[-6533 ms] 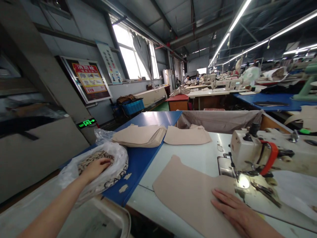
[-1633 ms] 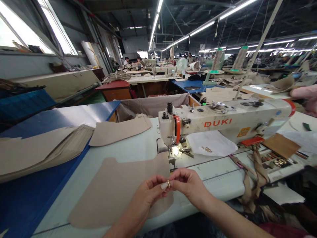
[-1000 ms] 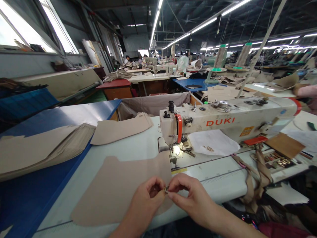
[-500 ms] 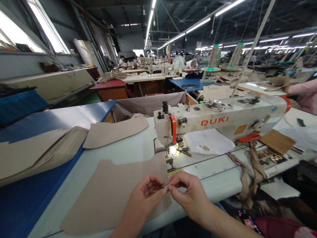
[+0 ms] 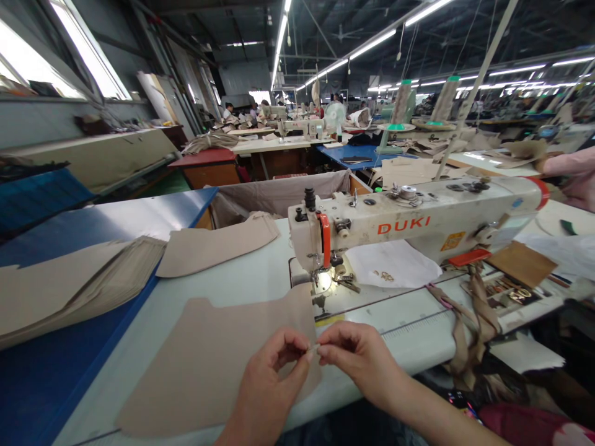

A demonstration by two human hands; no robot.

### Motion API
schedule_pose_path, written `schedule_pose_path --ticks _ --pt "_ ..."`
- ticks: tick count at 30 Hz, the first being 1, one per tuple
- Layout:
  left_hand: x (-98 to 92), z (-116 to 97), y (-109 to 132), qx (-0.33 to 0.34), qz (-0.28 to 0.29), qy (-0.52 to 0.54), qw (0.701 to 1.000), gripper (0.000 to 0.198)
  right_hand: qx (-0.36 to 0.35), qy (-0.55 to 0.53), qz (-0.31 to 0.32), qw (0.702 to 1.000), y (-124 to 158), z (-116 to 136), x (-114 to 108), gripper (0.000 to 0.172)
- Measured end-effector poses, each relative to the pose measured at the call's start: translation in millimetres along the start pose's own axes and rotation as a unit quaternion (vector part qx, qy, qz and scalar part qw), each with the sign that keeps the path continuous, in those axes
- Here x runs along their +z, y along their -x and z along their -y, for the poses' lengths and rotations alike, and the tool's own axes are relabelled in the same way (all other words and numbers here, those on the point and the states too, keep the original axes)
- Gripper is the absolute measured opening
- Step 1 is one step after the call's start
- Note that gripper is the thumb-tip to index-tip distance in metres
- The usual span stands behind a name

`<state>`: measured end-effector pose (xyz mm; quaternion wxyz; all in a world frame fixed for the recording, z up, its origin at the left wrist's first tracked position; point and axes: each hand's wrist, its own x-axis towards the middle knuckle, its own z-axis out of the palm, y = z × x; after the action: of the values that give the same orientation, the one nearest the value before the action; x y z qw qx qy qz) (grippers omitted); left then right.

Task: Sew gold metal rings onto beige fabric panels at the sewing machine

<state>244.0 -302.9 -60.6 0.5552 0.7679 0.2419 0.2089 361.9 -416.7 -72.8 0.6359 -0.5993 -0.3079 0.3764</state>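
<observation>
My left hand (image 5: 269,378) and my right hand (image 5: 365,356) meet fingertip to fingertip, both closed in a pinch. Between them is a small, thin, pale piece (image 5: 313,348), mostly covered by the fingers; its kind is too small to make out. Under and beside my left hand lies a flat beige fabric panel (image 5: 209,359), its upper right corner reaching toward the needle area of the sewing machine (image 5: 404,214). Several small gold-coloured metal pieces (image 5: 385,276) rest on a white cloth (image 5: 404,255) on the machine bed.
A stack of beige panels (image 5: 83,279) lies on the blue table (image 5: 41,378) at left. Another beige panel (image 5: 218,244) sits at the back. Fabric strips (image 5: 476,303) hang over the front edge, near a parts tray (image 5: 511,294). A co-worker's sleeve (image 5: 569,162) shows at far right.
My fingers have shifted slightly around the small piece, and the fingers of my right hand look less curled. The panel and the machine stay where they were.
</observation>
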Motion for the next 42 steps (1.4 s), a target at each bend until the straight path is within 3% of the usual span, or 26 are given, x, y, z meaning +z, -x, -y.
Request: schedule_pose_path --ticks 4,6,9,11,15,17,20,27,33,37,42 --pt "-0.9 -2 0 0.005 0.017 -0.031 0.999 0.007 -0.029 0.129 0.013 0.991 2 9 -4 0.011" --pt "-6.5 -2 -6 0.001 0.063 -0.043 0.997 0.009 -0.041 0.181 0.012 0.983 3 11 -6 0.012" --pt "-21.5 6 -30 0.015 0.126 -0.088 0.988 0.017 -0.027 0.177 0.009 0.984 -2 7 -8 0.011" --pt "-30.8 17 -50 0.056 0.106 -0.174 0.977 0.031 0.005 0.13 0.003 0.992 -9 2 -11 0.01" --pt "-33.8 48 -74 0.165 0.102 -0.394 0.898 0.049 0.106 0.077 -0.034 0.991 -32 -4 -19 0.012" --pt "-28.4 60 -71 0.188 0.116 -0.458 0.861 0.051 0.146 0.085 -0.047 0.985 -43 -4 -23 0.014" --pt "-20.1 68 -58 0.19 0.096 -0.503 0.838 0.053 0.172 0.102 -0.044 0.979 -60 -5 -23 0.017" --pt "-19.5 66 -48 0.19 0.073 -0.49 0.847 0.053 0.192 0.159 -0.004 0.968 -94 -7 -6 0.02" --pt "-14.9 56 -58 0.278 -0.001 -0.415 0.866 0.031 0.199 0.206 0.018 0.958 -103 -4 -5 0.024" --pt "-4.5 52 -71 0.344 -0.014 -0.385 0.856 0.025 0.197 0.225 0.03 0.954 -105 -4 -6 0.024" --pt "2.6 53 -77 0.376 -0.03 -0.378 0.846 0.024 0.187 0.246 0.041 0.95 -106 -3 -8 0.023"
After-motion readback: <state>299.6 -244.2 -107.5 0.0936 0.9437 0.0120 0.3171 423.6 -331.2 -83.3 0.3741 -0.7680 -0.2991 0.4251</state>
